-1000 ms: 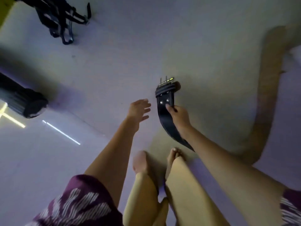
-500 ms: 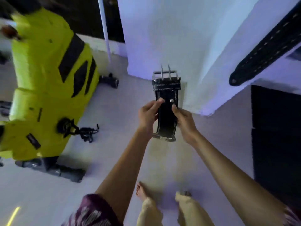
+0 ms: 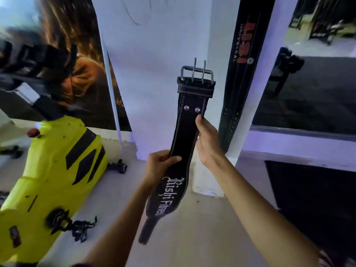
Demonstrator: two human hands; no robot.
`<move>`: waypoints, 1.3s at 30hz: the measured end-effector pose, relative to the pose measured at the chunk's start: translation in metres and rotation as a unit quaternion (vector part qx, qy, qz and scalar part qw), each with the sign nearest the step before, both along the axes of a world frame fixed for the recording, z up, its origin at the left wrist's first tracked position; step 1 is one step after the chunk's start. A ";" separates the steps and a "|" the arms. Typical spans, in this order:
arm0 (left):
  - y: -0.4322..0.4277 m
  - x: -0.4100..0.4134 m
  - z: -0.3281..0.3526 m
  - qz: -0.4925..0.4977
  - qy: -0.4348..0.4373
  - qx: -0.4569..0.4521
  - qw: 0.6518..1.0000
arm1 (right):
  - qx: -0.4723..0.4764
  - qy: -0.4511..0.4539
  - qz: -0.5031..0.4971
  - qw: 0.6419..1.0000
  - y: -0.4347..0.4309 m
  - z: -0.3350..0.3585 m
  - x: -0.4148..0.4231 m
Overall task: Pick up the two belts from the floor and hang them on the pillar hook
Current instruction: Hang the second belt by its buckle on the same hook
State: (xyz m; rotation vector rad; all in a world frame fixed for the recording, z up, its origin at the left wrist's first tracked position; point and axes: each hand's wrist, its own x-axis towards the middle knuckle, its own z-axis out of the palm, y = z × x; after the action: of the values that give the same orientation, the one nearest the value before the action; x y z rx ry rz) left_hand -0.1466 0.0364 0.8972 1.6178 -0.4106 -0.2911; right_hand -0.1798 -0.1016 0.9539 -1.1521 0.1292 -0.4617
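Observation:
I hold a black leather weightlifting belt (image 3: 187,120) upright in front of the white pillar (image 3: 154,64), its two-prong metal buckle (image 3: 196,72) on top. My left hand (image 3: 160,166) grips the belt's left edge lower down, just above white lettering. My right hand (image 3: 207,139) pinches its right edge below two rivets. The belt's tail hangs down between my arms. A second black belt (image 3: 242,60) with red lettering hangs along the pillar's right side. No hook shows in view.
A neon-yellow exercise machine (image 3: 46,170) with a black pedal (image 3: 77,227) fills the left floor. A wall poster (image 3: 77,60) is behind it. A dark floor mat (image 3: 317,199) lies right, below a mirror (image 3: 308,89) and white ledge.
The view has tilted up from the floor to the pillar. I have raised the belt higher; my left hand, free a second ago, has slid lower along the belt.

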 end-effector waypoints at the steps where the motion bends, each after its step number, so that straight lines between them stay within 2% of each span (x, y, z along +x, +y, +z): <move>1: -0.001 -0.005 0.007 -0.003 -0.009 0.015 1.000 | 0.004 -0.003 0.012 1.000 -0.002 0.002 -0.006; 5: -0.021 -0.002 0.076 0.026 -0.047 -0.088 0.995 | -0.009 -0.019 0.042 0.999 -0.001 0.011 -0.020; 7: -0.026 -0.003 0.085 0.019 -0.050 -0.115 0.992 | -0.032 -0.031 0.044 0.998 -0.002 0.028 -0.024; 11: -0.007 -0.031 0.017 -0.044 -0.012 0.037 0.998 | -0.085 -0.047 0.014 0.995 -0.021 0.058 -0.033; 13: -0.012 -0.041 0.016 -0.071 -0.004 0.054 0.996 | -0.098 -0.063 0.003 0.993 -0.031 0.064 -0.040; 18: -0.068 -0.036 0.120 -0.050 -0.069 -0.147 0.985 | -0.131 -0.076 -0.061 0.987 -0.045 0.073 -0.059; 21: -0.089 -0.041 0.150 -0.093 -0.063 -0.175 0.978 | -0.176 -0.087 -0.121 0.973 -0.063 0.080 -0.075; 24: -0.102 -0.049 0.164 -0.120 -0.060 -0.196 0.971 | -0.257 -0.046 -0.168 0.951 -0.087 0.069 -0.095; 28: -0.119 -0.051 0.181 -0.152 -0.073 -0.227 0.959 | -0.337 0.102 -0.180 0.919 -0.105 0.000 -0.129; 30: -0.126 -0.056 0.182 -0.181 -0.077 -0.221 0.955 | -0.325 0.112 -0.188 0.920 -0.104 -0.008 -0.140; 35: -0.142 -0.070 0.184 -0.215 -0.082 -0.210 0.950 | -0.187 0.043 -0.270 0.943 -0.103 0.039 -0.138; 37: -0.145 -0.070 0.190 -0.214 -0.083 -0.219 0.948 | -0.227 0.072 -0.263 0.935 -0.102 0.019 -0.147; 39: -0.145 -0.067 0.194 -0.219 -0.082 -0.231 0.945 | -0.269 0.142 -0.235 0.923 -0.100 -0.022 -0.164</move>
State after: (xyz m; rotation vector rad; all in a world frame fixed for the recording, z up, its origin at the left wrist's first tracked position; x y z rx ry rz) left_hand -0.2137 -0.1083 1.0915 1.0810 -0.9016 -0.3625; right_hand -0.3438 -0.2013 0.9319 -1.7380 0.5685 -0.7821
